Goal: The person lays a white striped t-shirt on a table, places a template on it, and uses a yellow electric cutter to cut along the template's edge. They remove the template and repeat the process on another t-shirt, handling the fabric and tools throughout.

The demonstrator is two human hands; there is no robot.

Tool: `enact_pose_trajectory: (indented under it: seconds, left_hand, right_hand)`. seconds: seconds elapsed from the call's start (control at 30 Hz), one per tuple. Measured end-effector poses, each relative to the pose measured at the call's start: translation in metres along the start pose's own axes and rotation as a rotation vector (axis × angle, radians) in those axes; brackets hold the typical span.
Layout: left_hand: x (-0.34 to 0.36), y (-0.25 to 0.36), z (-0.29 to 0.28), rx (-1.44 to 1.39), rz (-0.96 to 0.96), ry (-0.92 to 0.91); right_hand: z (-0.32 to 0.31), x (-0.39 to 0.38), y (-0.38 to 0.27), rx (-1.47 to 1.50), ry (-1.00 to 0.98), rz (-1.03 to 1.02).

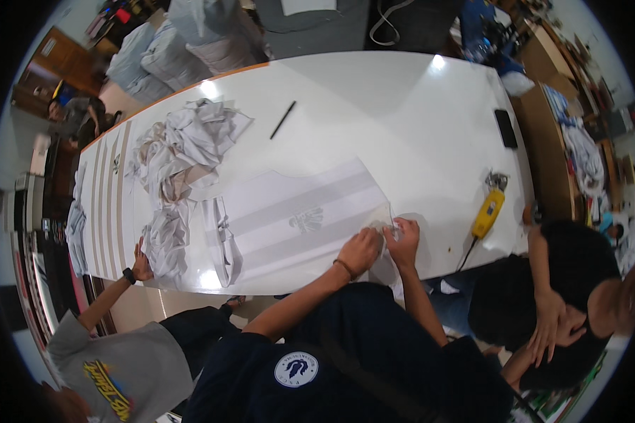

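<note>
A white cloth panel (pixel 275 218) with pale grey bands and a grey printed emblem lies spread before me, its shape like a cut shirt piece. My left hand (pixel 360 252) is closed at its right end, fingertips pinching the near corner. Close beside it, my right hand (pixel 403 241) grips the same edge between thumb and fingers. Some loose cloth hangs below my hands toward the table's near edge. Folded white pieces (pixel 222 243) lie along the panel's left side.
On the white table (pixel 430 141) lie a crumpled cloth heap (pixel 183 144), a black pen (pixel 283 120), a yellow corded power tool (pixel 488 211) and a black phone (pixel 505 128). One person at left touches cloth (pixel 166 243); another sits at right, hands together. Stuffed sacks (pixel 169 60) stand beyond.
</note>
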State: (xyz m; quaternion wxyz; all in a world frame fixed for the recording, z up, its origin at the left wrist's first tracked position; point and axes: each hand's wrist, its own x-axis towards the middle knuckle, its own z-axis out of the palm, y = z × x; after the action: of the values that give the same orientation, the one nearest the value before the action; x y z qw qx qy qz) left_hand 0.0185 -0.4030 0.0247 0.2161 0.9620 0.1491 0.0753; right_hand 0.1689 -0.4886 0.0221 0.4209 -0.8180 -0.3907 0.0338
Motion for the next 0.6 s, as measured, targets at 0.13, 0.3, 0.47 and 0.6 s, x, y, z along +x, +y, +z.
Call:
enact_pose_trajectory:
  seconds: [0.13,0.3,0.47,0.6]
  left_hand:
    - [0.008,0.001,-0.010,-0.010,-0.037,0.010]
    - [0.006,0.011,0.017,0.004,-0.163,-0.064]
    - [0.014,0.017,0.006,0.103,-0.113,-0.038]
    - [0.022,0.021,0.000,0.009,-0.174,-0.120]
  right_hand:
    - [-0.059,0.092,-0.052,0.177,0.727,-0.251]
    - [-0.047,0.209,-0.114,0.512,0.226,0.174]
    - [0.126,0.254,-0.153,0.454,-0.324,-0.132]
    - [0.233,0.246,-0.199,0.078,-0.586,-0.348]
